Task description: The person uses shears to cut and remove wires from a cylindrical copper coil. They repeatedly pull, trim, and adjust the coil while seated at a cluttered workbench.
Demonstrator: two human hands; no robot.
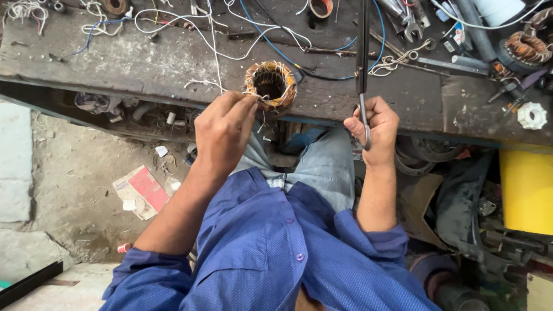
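Note:
A motor stator [270, 85] with copper windings stands at the near edge of a worn workbench [144, 63]. My left hand [226, 128] pinches thin white wire ends at the stator's near left rim. A white lead [214, 46] runs up from there across the bench. My right hand [371, 129] is closed around the curved metal handle of a long dark tool [362, 69] that points away over the bench, to the right of the stator. My blue sleeves and grey trousers fill the lower middle.
Loose white and blue wires [173, 23], tape rolls [320, 7], spanners [412, 29], another wound stator [525, 47] and a white plastic fan part [531, 115] litter the bench. A yellow container [526, 190] sits lower right. Scrap paper [141, 190] lies on the dirt floor at left.

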